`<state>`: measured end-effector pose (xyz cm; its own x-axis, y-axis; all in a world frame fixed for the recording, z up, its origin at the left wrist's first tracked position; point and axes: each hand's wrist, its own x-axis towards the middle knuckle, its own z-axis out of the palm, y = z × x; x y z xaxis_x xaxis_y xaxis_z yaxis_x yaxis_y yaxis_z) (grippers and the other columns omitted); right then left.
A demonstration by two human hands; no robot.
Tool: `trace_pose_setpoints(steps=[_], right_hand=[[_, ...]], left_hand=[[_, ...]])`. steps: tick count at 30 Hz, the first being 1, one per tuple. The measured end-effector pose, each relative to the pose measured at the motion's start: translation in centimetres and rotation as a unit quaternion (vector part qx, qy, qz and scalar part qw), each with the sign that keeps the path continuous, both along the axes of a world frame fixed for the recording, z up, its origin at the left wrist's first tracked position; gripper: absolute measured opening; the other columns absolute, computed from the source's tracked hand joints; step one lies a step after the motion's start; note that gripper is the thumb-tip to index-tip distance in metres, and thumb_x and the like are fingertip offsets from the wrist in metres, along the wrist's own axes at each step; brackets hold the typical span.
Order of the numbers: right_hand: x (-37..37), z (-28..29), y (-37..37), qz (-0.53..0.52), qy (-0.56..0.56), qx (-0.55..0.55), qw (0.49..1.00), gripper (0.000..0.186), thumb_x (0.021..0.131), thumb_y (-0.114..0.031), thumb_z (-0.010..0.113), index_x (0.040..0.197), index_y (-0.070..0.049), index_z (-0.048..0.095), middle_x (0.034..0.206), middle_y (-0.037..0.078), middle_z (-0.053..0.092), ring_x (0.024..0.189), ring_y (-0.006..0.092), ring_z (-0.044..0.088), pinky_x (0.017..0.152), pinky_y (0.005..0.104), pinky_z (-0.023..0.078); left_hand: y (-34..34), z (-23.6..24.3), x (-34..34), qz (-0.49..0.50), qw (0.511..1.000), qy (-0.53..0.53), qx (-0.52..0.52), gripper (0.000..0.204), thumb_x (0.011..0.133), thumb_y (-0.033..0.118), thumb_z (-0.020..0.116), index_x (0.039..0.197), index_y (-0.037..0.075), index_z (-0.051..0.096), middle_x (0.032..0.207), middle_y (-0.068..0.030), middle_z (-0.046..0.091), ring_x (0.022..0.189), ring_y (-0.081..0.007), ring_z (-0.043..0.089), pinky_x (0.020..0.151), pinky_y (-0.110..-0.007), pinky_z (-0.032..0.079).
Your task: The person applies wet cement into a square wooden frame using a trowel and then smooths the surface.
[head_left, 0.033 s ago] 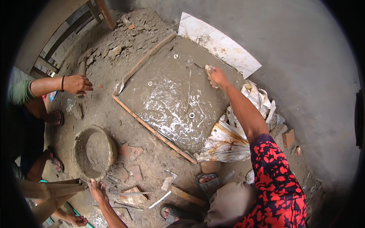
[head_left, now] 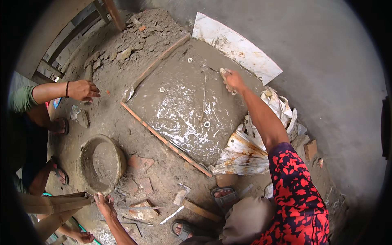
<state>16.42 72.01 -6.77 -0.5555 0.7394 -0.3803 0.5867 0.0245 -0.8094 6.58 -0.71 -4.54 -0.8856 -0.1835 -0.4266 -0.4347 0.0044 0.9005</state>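
Observation:
With my right hand (head_left: pixel 235 83) I grip a trowel (head_left: pixel 223 74) by its pale, mortar-smeared handle. Its thin blade meets the wet grey mortar slab (head_left: pixel 175 106) near the far right side. Three short white pipe ends (head_left: pixel 162 90) poke through the slab, and a shallow groove runs down its middle. Low on the left, my left hand (head_left: pixel 105 206) has its fingers bent and apart, with nothing visible in it. It is close to the rim of a mortar-caked tub (head_left: pixel 122 163) and the end of a bamboo pole (head_left: pixel 73 202).
Wooden strips (head_left: pixel 163 141) edge the slab on the left; a white marbled panel (head_left: pixel 237 47) stands along its far right side, before a grey wall (head_left: pixel 326 81). A crumpled sack (head_left: pixel 245 155) lies near right. A co-worker's hand (head_left: pixel 83 90) hovers left. Broken tiles (head_left: pixel 141 163) litter the ground.

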Motion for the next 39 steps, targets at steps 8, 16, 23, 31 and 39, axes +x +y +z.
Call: trace_pose_setpoints(steps=[8, 16, 23, 31, 39], right_hand=[[-7.2, 1.1, 5.0, 0.105, -0.023, 0.032, 0.994, 0.046, 0.095, -0.024, 0.045, 0.139, -0.010, 0.044, 0.081, 0.011, 0.062, 0.057, 0.0184, 0.057, 0.046, 0.0347, 0.050], [-11.6, 4.2, 7.5, 0.204, -0.112, 0.048, 0.971, 0.036, 0.092, -0.024, 0.049, 0.121, -0.005, 0.057, 0.078, 0.012, 0.061, 0.056, 0.0193, 0.057, 0.045, 0.0354, 0.048], [-11.1, 3.7, 8.7, 0.226, -0.102, 0.226, 0.942, 0.032, 0.090, -0.028, 0.052, 0.111, -0.007, 0.063, 0.074, 0.011, 0.062, 0.056, 0.0198, 0.058, 0.047, 0.0347, 0.047], [-11.4, 5.6, 9.1, 0.279, -0.138, 0.155, 0.938, 0.041, 0.088, -0.023, 0.052, 0.127, -0.014, 0.059, 0.080, 0.012, 0.065, 0.061, 0.0203, 0.059, 0.049, 0.0355, 0.048], [-11.6, 9.8, 6.9, 0.311, -0.173, 0.220, 0.908, 0.040, 0.090, -0.021, 0.051, 0.128, -0.009, 0.058, 0.100, 0.012, 0.067, 0.082, 0.0194, 0.062, 0.074, 0.0334, 0.050]], left_hand=[[0.7, 0.7, 0.3, 0.000, 1.000, 0.001, -0.004, 0.063, 0.090, 0.035, 0.064, 0.142, 0.016, 0.034, 0.112, -0.0002, 0.052, 0.075, -0.0121, 0.052, 0.066, -0.028, 0.047], [1.1, 0.7, 0.3, 0.012, 1.000, -0.010, -0.017, 0.070, 0.089, 0.035, 0.065, 0.146, 0.015, 0.028, 0.116, -0.0027, 0.051, 0.075, -0.0135, 0.052, 0.066, -0.029, 0.047], [0.5, 0.3, 0.3, 0.014, 1.000, -0.002, -0.014, 0.073, 0.088, 0.035, 0.066, 0.146, 0.014, 0.028, 0.118, -0.0035, 0.052, 0.077, -0.0146, 0.054, 0.064, -0.029, 0.047], [0.8, 0.5, 0.3, 0.006, 1.000, -0.001, -0.006, 0.069, 0.088, 0.038, 0.066, 0.143, 0.015, 0.032, 0.119, -0.0024, 0.052, 0.080, -0.0133, 0.052, 0.065, -0.029, 0.047], [0.8, 0.8, 0.4, -0.003, 1.000, 0.002, -0.009, 0.066, 0.089, 0.037, 0.064, 0.143, 0.016, 0.033, 0.119, -0.0022, 0.053, 0.080, -0.0135, 0.052, 0.066, -0.028, 0.047]])
